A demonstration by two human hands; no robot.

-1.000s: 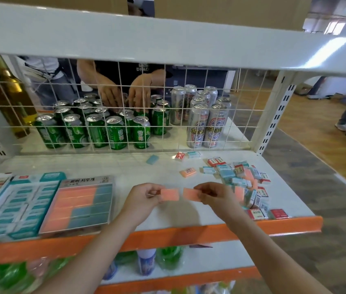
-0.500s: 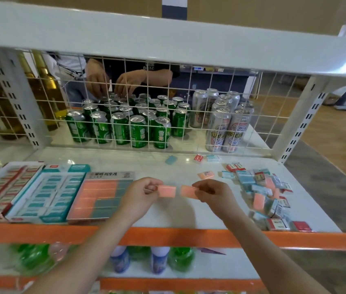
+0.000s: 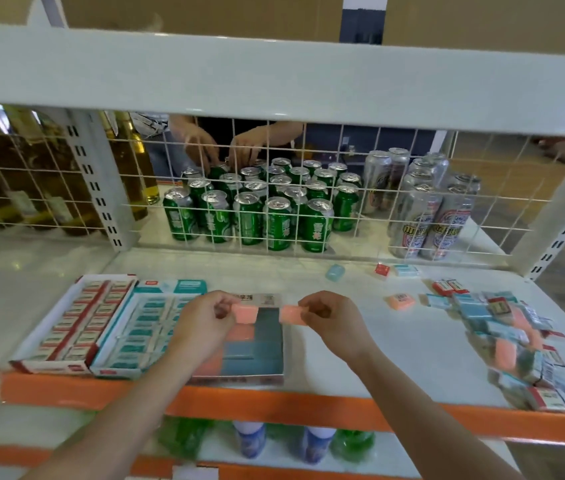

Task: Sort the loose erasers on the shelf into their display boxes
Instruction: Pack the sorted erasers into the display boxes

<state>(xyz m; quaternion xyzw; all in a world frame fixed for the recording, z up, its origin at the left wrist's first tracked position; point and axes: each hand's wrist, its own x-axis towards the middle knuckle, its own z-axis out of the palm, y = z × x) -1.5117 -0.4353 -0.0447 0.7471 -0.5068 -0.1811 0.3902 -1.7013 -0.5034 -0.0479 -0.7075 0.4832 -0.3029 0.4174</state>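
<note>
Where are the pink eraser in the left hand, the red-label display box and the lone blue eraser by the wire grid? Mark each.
pink eraser in the left hand (image 3: 245, 312), head view, its front face.
red-label display box (image 3: 76, 325), head view, its rows of erasers.
lone blue eraser (image 3: 335, 272), head view, its top.

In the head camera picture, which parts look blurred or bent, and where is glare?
Head view: the loose eraser pile at right is smeared, most print unreadable; the upper shelf beam bows from wide-angle distortion; glare patches sit on the white shelf at left; the left hand and right hand, each pinching a pink eraser, are fairly sharp.
</note>
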